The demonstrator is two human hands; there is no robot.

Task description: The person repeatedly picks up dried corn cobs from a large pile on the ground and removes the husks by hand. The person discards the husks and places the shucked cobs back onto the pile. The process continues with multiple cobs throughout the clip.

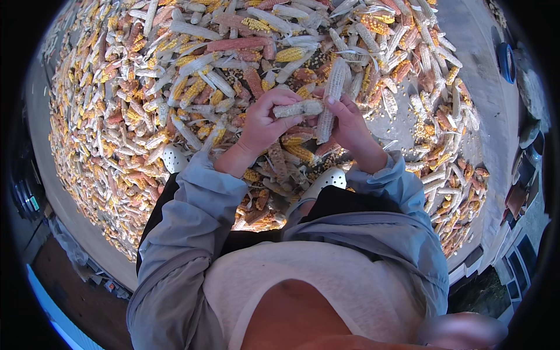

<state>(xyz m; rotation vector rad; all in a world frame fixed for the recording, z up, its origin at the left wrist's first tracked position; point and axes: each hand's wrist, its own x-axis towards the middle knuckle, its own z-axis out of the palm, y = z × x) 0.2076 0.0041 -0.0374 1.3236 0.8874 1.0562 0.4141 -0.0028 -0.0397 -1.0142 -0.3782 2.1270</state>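
Observation:
My left hand grips a short, pale corn cob that lies roughly level across the view. In my right hand is a longer whitish cob, held nearly upright, with few or no kernels on its visible side. The right end of the short cob meets the side of the long one. Beneath both hands spreads a heap of corn cobs, some bare white or reddish, others bearing yellow kernels. A yellow ear rests just beyond my hands. Loose kernels lie scattered on the ground to the right.
My white perforated shoes, the left one and the right one, stand among the cobs. Grey paved ground borders the heap. A blue round object sits at the far right. Clear plastic sheeting lies at lower left.

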